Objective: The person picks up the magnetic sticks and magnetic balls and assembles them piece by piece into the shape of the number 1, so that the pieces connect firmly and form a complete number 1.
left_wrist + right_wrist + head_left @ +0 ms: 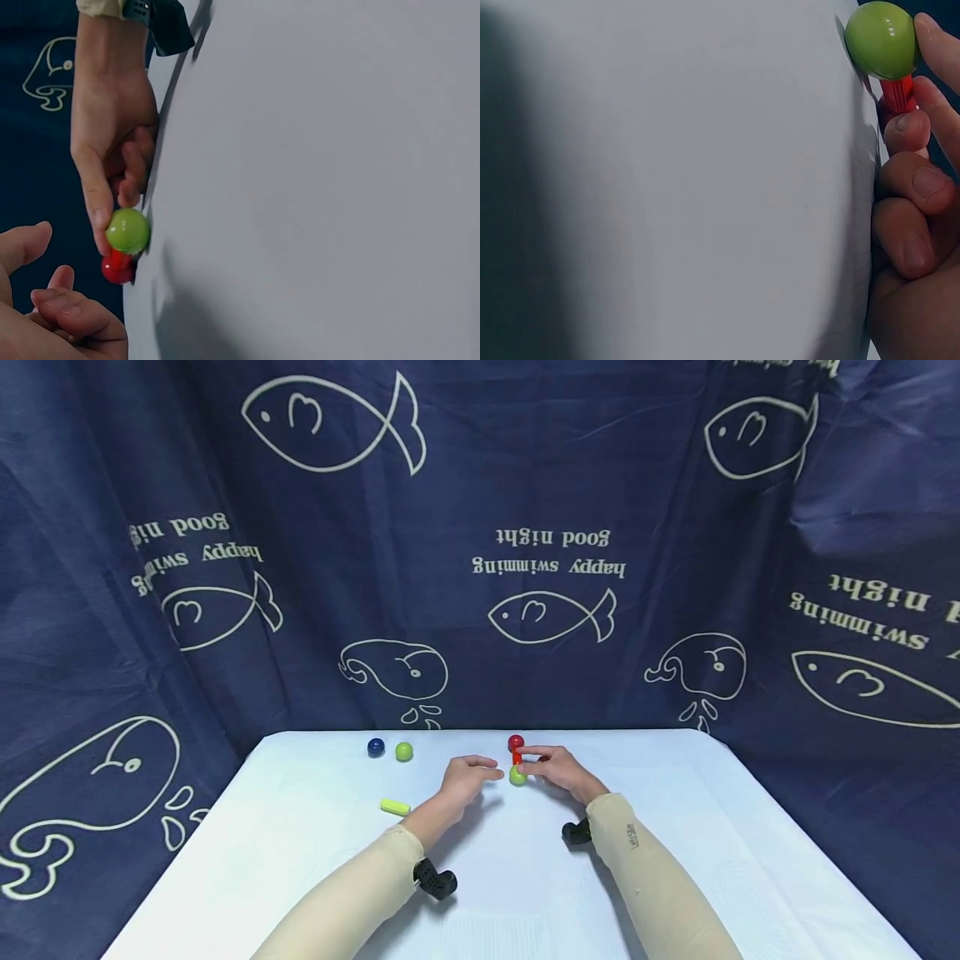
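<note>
A red stick joins a red ball to a green ball near the table's far edge. My right hand holds this ball-and-stick piece from the right. In the right wrist view a digit touches the green ball, while other fingers are curled by the red stick. Just left of the piece hovers my left hand, fingers loosely bent and apart from it. The left wrist view shows nothing in the left hand's fingers. The red ball is partly hidden behind the green one there.
On the white table, a dark blue ball and another green ball sit at the far left. A yellow-green stick lies left of my left forearm. A navy curtain with fish drawings hangs behind the table.
</note>
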